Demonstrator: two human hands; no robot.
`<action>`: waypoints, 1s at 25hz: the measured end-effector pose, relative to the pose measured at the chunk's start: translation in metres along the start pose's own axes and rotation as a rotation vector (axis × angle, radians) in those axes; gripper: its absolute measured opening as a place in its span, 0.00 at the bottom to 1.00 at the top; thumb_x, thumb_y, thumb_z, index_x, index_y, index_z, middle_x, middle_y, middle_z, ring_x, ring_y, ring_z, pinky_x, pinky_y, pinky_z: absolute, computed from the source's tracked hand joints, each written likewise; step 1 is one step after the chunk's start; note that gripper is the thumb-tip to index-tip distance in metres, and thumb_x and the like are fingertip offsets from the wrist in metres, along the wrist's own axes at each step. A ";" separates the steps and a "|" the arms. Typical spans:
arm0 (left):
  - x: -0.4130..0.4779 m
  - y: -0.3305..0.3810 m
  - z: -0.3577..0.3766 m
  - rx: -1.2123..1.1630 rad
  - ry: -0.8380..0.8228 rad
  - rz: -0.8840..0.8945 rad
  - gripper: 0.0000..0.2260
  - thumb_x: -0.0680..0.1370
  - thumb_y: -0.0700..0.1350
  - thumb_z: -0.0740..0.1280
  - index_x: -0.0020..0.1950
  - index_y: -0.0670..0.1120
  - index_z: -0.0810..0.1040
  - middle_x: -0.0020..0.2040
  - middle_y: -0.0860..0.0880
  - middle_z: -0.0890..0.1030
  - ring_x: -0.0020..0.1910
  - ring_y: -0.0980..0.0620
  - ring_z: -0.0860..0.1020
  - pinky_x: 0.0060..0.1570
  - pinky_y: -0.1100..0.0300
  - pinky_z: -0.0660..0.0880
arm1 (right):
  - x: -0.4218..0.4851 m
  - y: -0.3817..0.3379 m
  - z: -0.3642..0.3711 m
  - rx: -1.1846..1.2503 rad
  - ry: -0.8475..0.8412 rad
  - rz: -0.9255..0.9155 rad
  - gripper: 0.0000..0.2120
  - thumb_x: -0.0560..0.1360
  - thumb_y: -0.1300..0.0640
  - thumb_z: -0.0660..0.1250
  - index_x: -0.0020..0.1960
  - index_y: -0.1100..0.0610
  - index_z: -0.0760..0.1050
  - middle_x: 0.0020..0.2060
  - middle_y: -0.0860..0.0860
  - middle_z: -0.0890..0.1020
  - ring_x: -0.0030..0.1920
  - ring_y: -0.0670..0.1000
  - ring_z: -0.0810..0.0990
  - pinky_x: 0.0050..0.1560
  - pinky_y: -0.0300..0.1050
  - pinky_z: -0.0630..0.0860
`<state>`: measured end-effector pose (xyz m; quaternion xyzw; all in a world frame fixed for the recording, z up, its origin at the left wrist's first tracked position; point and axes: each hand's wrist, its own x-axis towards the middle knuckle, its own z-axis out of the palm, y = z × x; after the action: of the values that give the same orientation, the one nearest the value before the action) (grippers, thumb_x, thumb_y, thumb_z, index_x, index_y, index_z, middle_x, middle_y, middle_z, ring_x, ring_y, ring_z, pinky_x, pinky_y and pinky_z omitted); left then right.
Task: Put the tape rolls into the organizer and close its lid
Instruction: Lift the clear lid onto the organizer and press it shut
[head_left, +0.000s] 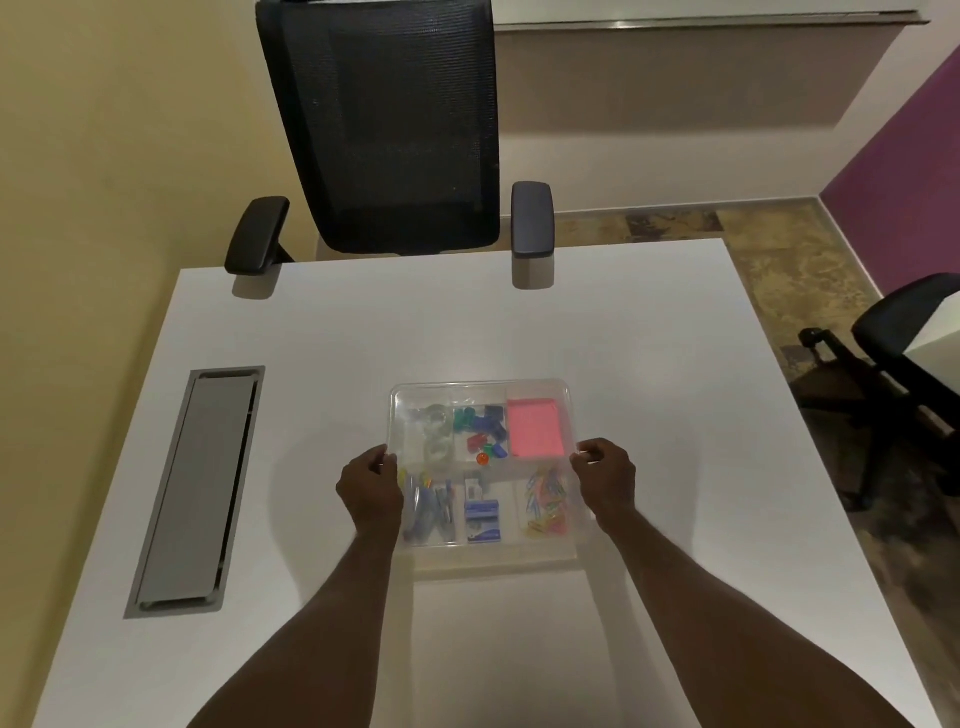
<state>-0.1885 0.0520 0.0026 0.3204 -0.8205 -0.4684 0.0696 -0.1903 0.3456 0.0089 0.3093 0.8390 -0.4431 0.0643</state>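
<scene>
A clear plastic organizer (540, 552) with several compartments sits on the white table in front of me. Its clear lid (480, 391) lies over the top. My left hand (370, 489) grips the lid's left edge and my right hand (607, 480) grips its right edge. Through the lid I see two clear tape rolls (435, 434) in the back left compartment, one behind the other. Whether the lid is fully seated I cannot tell.
Other compartments hold pink sticky notes (534, 429), coloured clips (480, 428), paper clips (545, 501) and a blue staple box (482, 519). A grey cable hatch (195, 488) is set into the table at left. A black office chair (395, 130) stands behind the far edge.
</scene>
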 end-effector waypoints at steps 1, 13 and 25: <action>0.000 -0.001 0.001 0.015 -0.002 0.012 0.05 0.78 0.33 0.71 0.48 0.34 0.87 0.41 0.38 0.86 0.40 0.44 0.80 0.49 0.58 0.72 | -0.001 0.001 -0.001 -0.007 -0.010 -0.002 0.10 0.75 0.64 0.71 0.57 0.63 0.81 0.49 0.58 0.85 0.50 0.57 0.83 0.50 0.45 0.78; 0.007 0.005 -0.007 0.096 -0.059 -0.079 0.10 0.78 0.34 0.73 0.58 0.32 0.86 0.56 0.34 0.87 0.59 0.37 0.85 0.63 0.55 0.76 | -0.009 0.003 -0.011 -0.144 -0.142 -0.067 0.12 0.78 0.62 0.70 0.61 0.63 0.79 0.51 0.61 0.85 0.46 0.57 0.82 0.46 0.45 0.77; -0.007 -0.009 -0.015 0.111 -0.131 -0.136 0.05 0.76 0.36 0.71 0.49 0.35 0.86 0.45 0.38 0.87 0.48 0.36 0.85 0.47 0.56 0.74 | -0.019 0.015 -0.008 -0.192 -0.099 -0.015 0.07 0.78 0.60 0.67 0.52 0.62 0.79 0.48 0.59 0.85 0.45 0.57 0.80 0.44 0.42 0.71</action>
<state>-0.1728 0.0416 0.0045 0.3472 -0.8244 -0.4457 -0.0342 -0.1650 0.3488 0.0108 0.2733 0.8756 -0.3759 0.1316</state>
